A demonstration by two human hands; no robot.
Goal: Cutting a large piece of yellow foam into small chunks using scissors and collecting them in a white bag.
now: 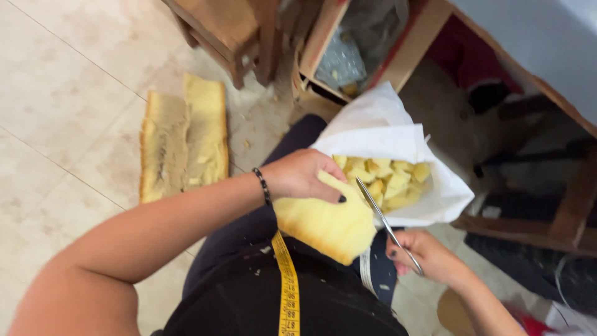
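Left hand [303, 175] clamped on the yellow foam piece [326, 225] right at the white bag [385, 134] rim, right hand [426, 254] gripping scissors [387, 225] against the foam's edge, floor [68, 93] open on the left.

A pale tiled floor [56, 93] carries two worn yellow foam slabs [183, 140] lying side by side at the far left, small foam crumbs [249, 144] scattered just beside them, and what may be a wooden stool [224, 28] farther off.

Soft, matt yellow foam [326, 225]; shiny metal scissors [385, 224]; smooth white paper-like bag [379, 127]; glossy pale tile floor [62, 93]; rough wooden stool [221, 28].
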